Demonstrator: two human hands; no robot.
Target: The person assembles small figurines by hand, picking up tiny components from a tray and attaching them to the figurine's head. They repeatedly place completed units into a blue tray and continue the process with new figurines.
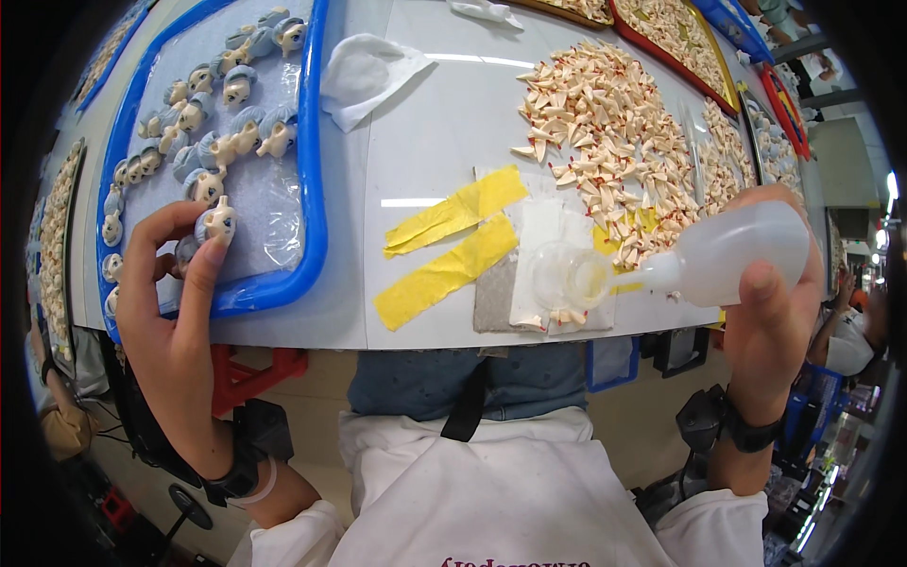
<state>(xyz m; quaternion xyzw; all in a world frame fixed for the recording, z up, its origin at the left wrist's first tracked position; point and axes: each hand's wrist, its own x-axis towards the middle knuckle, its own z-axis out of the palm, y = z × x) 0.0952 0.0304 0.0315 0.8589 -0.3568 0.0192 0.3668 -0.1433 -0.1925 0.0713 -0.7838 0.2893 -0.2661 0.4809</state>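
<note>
At the tray's near edge, my left hand [170,293] pinches a small doll head [219,224] with blue-grey hair between thumb and fingers. Rows of similar doll heads [238,87] lie in the blue-rimmed tray [316,189]. My right hand [779,307] is wrapped round a translucent white squeeze bottle [737,253], tipped on its side with the nozzle pointing left. The nozzle tip reaches the small clear round dish [557,279]; I cannot tell whether they touch. The dish sits on a white pad [529,236] over a grey board [493,293].
A heap of small cream pieces with red tips [605,123] spreads beyond the dish. Two yellow tape strips [444,269] lie left of the pad. A white cloth [364,76] rests beside the tray. A red-rimmed tray [675,57] of more pieces stands at the far right.
</note>
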